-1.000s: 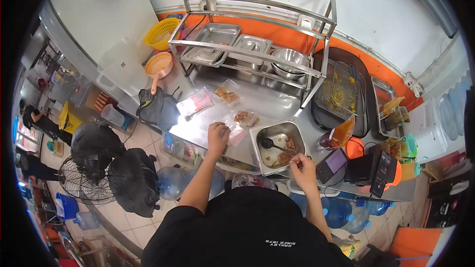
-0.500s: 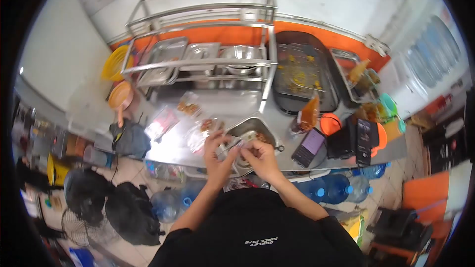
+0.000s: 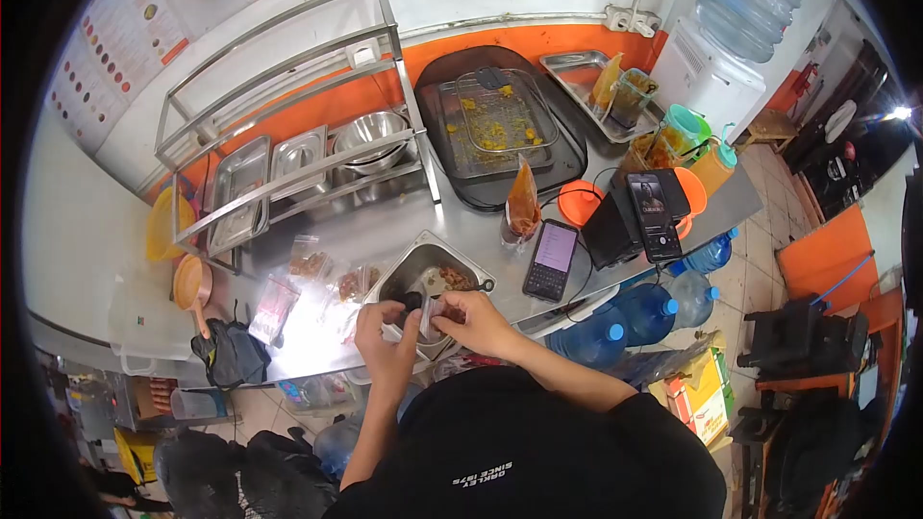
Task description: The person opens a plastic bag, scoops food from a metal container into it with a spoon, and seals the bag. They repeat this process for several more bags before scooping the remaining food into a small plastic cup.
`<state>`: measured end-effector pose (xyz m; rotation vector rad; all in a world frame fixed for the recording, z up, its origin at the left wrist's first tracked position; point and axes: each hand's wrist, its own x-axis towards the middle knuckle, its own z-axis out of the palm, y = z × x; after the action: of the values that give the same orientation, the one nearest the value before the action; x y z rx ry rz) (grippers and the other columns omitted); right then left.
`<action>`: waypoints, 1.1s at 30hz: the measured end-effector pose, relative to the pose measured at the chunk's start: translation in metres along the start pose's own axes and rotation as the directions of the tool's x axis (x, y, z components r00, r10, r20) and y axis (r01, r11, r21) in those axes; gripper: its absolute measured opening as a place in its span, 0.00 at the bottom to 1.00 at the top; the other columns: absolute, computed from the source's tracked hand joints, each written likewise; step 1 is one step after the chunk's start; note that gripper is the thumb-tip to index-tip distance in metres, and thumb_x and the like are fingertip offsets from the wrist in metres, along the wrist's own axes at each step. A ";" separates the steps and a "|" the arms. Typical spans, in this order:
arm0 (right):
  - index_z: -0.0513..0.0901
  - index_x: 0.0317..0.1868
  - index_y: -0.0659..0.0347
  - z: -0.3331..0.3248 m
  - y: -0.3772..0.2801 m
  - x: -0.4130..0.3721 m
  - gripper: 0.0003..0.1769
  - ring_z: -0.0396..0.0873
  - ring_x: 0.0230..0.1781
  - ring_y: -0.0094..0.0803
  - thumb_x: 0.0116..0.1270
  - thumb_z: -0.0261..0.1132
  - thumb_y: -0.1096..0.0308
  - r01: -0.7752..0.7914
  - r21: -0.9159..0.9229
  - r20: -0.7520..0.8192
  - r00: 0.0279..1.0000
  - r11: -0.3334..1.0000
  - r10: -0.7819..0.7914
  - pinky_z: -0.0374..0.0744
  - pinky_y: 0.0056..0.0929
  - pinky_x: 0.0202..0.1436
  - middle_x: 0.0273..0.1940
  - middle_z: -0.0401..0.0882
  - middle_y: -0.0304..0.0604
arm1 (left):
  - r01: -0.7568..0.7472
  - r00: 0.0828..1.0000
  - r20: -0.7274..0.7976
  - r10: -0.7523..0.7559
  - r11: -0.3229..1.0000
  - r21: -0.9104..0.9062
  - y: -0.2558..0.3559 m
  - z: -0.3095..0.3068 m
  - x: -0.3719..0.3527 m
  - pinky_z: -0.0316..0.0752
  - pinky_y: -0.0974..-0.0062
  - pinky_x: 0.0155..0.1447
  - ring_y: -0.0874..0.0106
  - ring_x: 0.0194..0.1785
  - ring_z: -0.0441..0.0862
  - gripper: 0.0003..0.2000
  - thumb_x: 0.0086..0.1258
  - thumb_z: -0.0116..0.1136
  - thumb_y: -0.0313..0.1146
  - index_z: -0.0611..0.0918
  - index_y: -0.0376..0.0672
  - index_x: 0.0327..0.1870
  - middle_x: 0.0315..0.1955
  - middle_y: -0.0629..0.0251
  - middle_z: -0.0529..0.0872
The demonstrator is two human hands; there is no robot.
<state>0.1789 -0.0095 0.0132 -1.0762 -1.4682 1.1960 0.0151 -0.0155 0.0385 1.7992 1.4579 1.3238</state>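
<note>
Over the near edge of a steel pan (image 3: 396,277), my left hand (image 3: 385,341) and my right hand (image 3: 478,327) face each other. Their fingertips pinch a small clear plastic bag (image 3: 429,315) between them. A dark rounded thing (image 3: 411,300) shows by my left fingertips; I cannot make out what it is. Brown food pieces (image 3: 454,279) lie inside the pan, and a black ring-shaped handle end (image 3: 487,285) rests at its right rim. Left of the pan are filled small bags (image 3: 358,284) and a pack of pinkish-white plastic (image 3: 274,309).
A steel rack (image 3: 288,197) stands behind, with metal trays and bowls. A black roasting pan (image 3: 572,159) holds a greasy grate. To the right are a sauce bag (image 3: 522,207), a lit phone (image 3: 551,259) and a second phone (image 3: 654,216). An orange saucepan (image 3: 192,284) sits left.
The head view has turned right, so the counter appears shifted left and tilted. Both hands stay at the pan; the clear bag between them shows more plainly now.
</note>
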 end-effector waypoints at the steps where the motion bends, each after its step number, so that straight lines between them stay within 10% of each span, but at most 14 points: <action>1: 0.78 0.31 0.68 -0.004 -0.011 -0.002 0.06 0.76 0.22 0.26 0.59 0.66 0.73 -0.024 -0.098 0.021 0.999 0.995 0.027 0.75 0.28 0.29 0.22 0.79 0.43 | -0.024 0.999 0.037 0.024 1.000 0.015 0.004 -0.002 0.001 0.68 0.78 0.35 0.76 0.30 0.76 0.08 0.57 0.68 0.28 0.83 0.36 0.35 0.28 0.66 0.84; 9: 0.79 0.27 0.67 -0.006 -0.011 -0.008 0.06 0.81 0.24 0.41 0.51 0.66 0.74 0.072 -0.274 0.065 0.996 0.959 -0.056 0.77 0.34 0.30 0.23 0.81 0.50 | 0.436 0.735 0.612 -0.292 0.894 -0.097 0.003 -0.008 0.003 0.68 0.79 0.29 0.81 0.25 0.75 0.13 0.72 0.56 0.34 0.83 0.31 0.32 0.20 0.66 0.81; 21: 0.80 0.30 0.66 -0.004 -0.026 -0.013 0.06 0.81 0.25 0.43 0.54 0.67 0.71 0.158 -0.512 0.076 0.987 0.845 -0.139 0.77 0.34 0.30 0.23 0.80 0.51 | 0.376 0.749 0.637 -0.181 0.908 -0.184 -0.007 -0.002 -0.004 0.69 0.79 0.33 0.80 0.28 0.76 0.12 0.74 0.52 0.32 0.81 0.31 0.34 0.23 0.67 0.82; 28: 0.81 0.29 0.67 -0.018 -0.035 -0.007 0.07 0.83 0.30 0.47 0.53 0.66 0.71 0.004 -0.366 0.237 0.967 0.931 0.089 0.79 0.39 0.37 0.27 0.82 0.54 | 0.394 0.728 0.671 -0.142 0.887 -0.240 -0.016 -0.008 -0.007 0.72 0.77 0.34 0.81 0.29 0.77 0.12 0.75 0.51 0.32 0.81 0.31 0.35 0.23 0.66 0.83; 33: 0.81 0.31 0.67 -0.013 -0.033 -0.011 0.06 0.83 0.31 0.48 0.54 0.64 0.73 0.059 -0.371 0.189 0.982 0.927 0.013 0.79 0.39 0.37 0.29 0.83 0.54 | 0.044 0.827 0.557 -0.072 0.997 0.064 0.008 -0.009 -0.005 0.71 0.66 0.32 0.56 0.26 0.78 0.08 0.67 0.56 0.27 0.77 0.30 0.32 0.22 0.47 0.79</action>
<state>0.1917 -0.0228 0.0456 -1.2190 -1.9082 1.0444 0.0110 -0.0249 0.0464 1.9349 1.2023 0.6377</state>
